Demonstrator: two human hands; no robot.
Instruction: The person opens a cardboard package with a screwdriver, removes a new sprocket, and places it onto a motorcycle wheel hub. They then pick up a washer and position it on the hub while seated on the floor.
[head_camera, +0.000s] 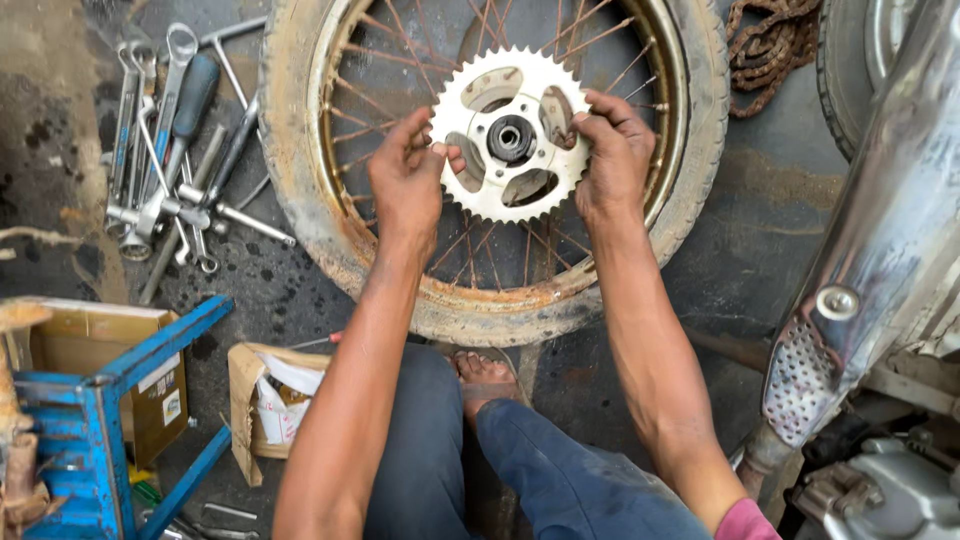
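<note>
A spoked motorcycle wheel (300, 190) with a muddy tyre lies flat on the concrete floor. A pale toothed sprocket (500, 195) sits over its hub (511, 138). My left hand (405, 180) pinches the sprocket's left edge with its fingertips. My right hand (612, 155) grips the sprocket's right edge, thumb on its face. Both forearms reach forward from my bent knees in blue trousers, and my bare foot (485, 370) rests just below the tyre.
Several spanners and a screwdriver (165, 150) lie on the floor at the left. A blue metal stand (95, 420) and cardboard boxes (265, 400) sit at lower left. A rusty chain (770, 45) lies upper right, next to a chrome exhaust (880, 250) of a motorcycle.
</note>
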